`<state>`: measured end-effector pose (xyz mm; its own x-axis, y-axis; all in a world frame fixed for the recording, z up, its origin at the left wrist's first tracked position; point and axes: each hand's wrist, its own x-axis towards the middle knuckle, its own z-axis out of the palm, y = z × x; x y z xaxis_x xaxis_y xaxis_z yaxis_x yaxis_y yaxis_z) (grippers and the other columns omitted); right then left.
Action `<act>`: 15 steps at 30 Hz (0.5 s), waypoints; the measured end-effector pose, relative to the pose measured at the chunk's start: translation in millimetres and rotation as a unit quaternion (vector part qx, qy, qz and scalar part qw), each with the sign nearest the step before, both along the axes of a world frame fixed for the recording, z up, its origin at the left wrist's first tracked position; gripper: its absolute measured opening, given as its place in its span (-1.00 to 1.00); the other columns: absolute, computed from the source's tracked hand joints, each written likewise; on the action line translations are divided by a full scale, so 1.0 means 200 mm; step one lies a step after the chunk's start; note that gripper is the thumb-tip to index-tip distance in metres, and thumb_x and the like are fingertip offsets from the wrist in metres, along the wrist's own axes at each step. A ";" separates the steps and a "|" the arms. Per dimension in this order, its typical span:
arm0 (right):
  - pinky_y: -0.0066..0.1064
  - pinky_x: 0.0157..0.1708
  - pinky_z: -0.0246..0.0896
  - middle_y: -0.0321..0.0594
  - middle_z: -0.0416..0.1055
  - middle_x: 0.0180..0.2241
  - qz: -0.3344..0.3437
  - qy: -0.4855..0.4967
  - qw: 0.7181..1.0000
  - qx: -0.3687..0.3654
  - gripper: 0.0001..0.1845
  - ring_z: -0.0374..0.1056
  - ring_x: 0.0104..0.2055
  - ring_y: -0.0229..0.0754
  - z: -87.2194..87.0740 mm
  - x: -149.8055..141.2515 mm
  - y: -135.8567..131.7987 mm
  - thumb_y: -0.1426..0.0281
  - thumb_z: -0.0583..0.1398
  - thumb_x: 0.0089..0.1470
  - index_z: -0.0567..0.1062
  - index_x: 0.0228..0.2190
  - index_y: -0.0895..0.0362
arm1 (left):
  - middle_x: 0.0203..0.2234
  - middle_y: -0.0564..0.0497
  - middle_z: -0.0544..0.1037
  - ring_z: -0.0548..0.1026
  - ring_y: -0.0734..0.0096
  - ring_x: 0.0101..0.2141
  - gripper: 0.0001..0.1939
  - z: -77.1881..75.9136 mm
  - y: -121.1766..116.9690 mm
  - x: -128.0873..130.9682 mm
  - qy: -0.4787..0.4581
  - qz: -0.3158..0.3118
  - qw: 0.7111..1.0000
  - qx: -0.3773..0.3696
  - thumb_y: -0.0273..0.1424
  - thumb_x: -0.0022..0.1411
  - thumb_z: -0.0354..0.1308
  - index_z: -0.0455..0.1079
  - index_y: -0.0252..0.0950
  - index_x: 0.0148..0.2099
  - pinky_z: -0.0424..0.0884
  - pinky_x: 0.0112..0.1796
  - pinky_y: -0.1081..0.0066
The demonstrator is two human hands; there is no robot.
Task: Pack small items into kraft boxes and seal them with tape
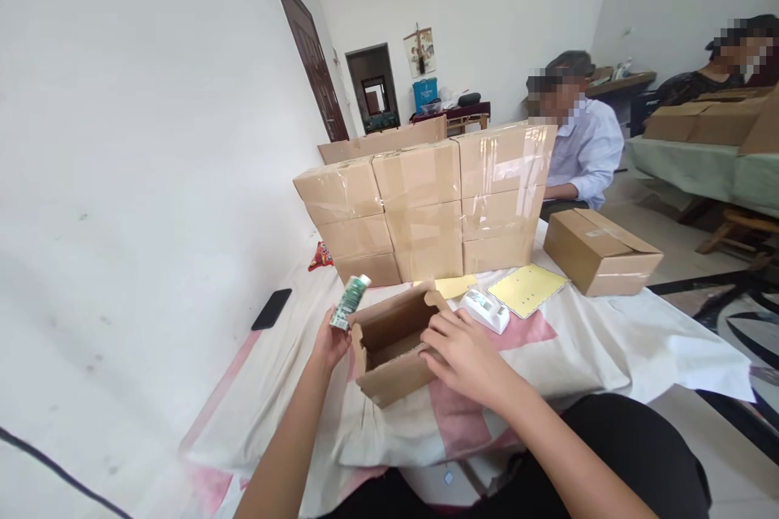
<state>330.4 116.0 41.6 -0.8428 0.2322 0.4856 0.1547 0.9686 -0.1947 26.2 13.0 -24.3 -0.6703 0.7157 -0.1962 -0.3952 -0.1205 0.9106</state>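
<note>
A small green tube with a white cap is in my left hand, tilted, its cap pointing up and to the right. Just right of it stands an open cardboard box, its inside bare where I can see in. My right hand is closed on the box's right end, with the fingers curled over the rim. Behind that hand lies a white plastic object, whose kind I cannot make out.
Taped cardboard boxes form a wall across the cloth-covered table. Beside them are a yellow sheet and a closed carton. A black phone lies left, near a red packet. A person sits behind.
</note>
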 end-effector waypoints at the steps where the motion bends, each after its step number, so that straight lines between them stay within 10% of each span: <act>1: -0.20 -0.04 0.03 -0.24 0.41 -0.27 0.000 0.000 1.000 -0.001 -0.92 0.30 -0.13 -0.10 0.00 0.00 0.00 0.45 0.24 0.24 0.47 -0.34 0.14 | -0.41 0.01 0.53 0.49 0.43 -0.42 -0.51 0.04 -0.02 0.00 0.001 0.002 1.000 0.028 0.05 0.31 0.18 0.47 -0.33 -0.17 0.48 -0.35 0.39; 9: -0.20 -0.02 -0.02 -0.25 0.43 -0.30 0.003 0.011 1.000 -0.002 -0.88 0.30 -0.16 -0.13 0.00 -0.01 0.01 0.43 0.20 0.29 0.47 -0.34 0.15 | -0.39 -0.02 0.52 0.50 0.30 -0.32 -0.18 0.46 -0.13 0.05 0.094 -0.047 0.979 0.174 0.18 -0.21 0.44 0.49 -0.30 -0.03 0.52 -0.21 0.28; 15: -0.22 -0.07 -0.02 -0.23 0.44 -0.29 0.007 0.010 1.000 0.007 -0.88 0.31 -0.13 -0.10 -0.01 0.00 0.00 0.42 0.20 0.29 0.48 -0.33 0.16 | -0.38 -0.04 0.55 0.50 0.25 -0.41 -0.39 0.69 -0.17 0.27 0.265 -0.142 0.951 0.074 -0.24 -0.18 0.53 0.50 -0.31 -0.05 0.41 -0.39 0.37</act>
<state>329.9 116.9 39.4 -0.8361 0.2131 0.5055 0.1368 0.9734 -0.1840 80.7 -20.6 113.4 -0.4226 0.8760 0.2323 0.0781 -0.2201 0.9723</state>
